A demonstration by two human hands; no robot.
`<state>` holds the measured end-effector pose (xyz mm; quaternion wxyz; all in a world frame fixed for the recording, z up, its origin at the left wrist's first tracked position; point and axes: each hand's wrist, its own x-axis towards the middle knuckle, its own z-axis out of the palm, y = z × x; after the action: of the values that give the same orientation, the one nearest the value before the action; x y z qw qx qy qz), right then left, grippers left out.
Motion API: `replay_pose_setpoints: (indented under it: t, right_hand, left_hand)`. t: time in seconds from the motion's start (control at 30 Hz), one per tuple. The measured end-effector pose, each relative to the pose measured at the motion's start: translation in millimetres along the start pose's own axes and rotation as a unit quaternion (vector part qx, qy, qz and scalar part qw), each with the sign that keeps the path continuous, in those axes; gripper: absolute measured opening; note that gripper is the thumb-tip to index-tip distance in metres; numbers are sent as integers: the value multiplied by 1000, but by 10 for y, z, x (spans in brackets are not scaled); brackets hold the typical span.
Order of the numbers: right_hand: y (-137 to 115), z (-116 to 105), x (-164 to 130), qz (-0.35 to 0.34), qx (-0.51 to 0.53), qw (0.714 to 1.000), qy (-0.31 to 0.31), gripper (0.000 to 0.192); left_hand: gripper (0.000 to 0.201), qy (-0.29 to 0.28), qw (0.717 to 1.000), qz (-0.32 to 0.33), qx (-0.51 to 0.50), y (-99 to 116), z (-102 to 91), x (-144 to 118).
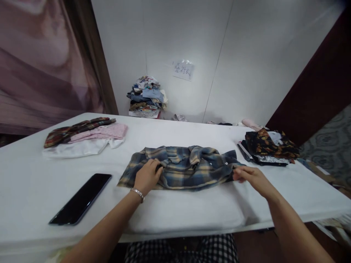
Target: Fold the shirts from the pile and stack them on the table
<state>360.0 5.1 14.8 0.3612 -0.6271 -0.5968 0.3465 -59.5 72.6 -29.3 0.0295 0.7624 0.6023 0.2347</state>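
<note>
A blue, yellow and grey plaid shirt (181,171) lies across the white table in front of me, partly folded into a wide strip with its collar and a few buttons showing. My left hand (148,175), with a bracelet at the wrist, is closed on the cloth near the shirt's left part. At the right end, my right hand (246,175) pinches the shirt's edge between thumb and fingers and holds it slightly up. The fingertips of my left hand are partly hidden.
A phone (82,199) lies on the white table (186,212) at left. Behind it is a pile of folded shirts (90,135). Dark patterned clothes (270,146) are stacked at right. A tall clothes stack (148,96) stands at the back wall, near a paper sign (183,70).
</note>
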Motion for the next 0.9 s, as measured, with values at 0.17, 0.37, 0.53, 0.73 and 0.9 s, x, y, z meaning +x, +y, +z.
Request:
replay_pose_setpoints:
  t: [0.17, 0.37, 0.53, 0.73, 0.9]
  right_hand:
    - [-319, 600, 692, -128, -52, 990, 34, 37]
    - [-315, 1096, 1237, -120, -33, 992, 23, 35]
    - [-306, 1039, 1363, -64, 35, 996, -57, 14]
    - [-823, 673, 1975, -7, 144, 989, -42, 12]
    - [-1312, 494, 2386, -54, 365, 924, 98, 48]
  left_hand:
    - [55, -59, 996, -54, 39, 121, 64, 292]
    - [27, -135, 985, -98, 29, 83, 133, 398]
    - [15, -103, 988, -97, -60, 4, -39, 365]
    - [31, -41, 949, -139, -279, -13, -344, 950]
    - [49, 70, 867, -145, -472, 91, -559, 1665]
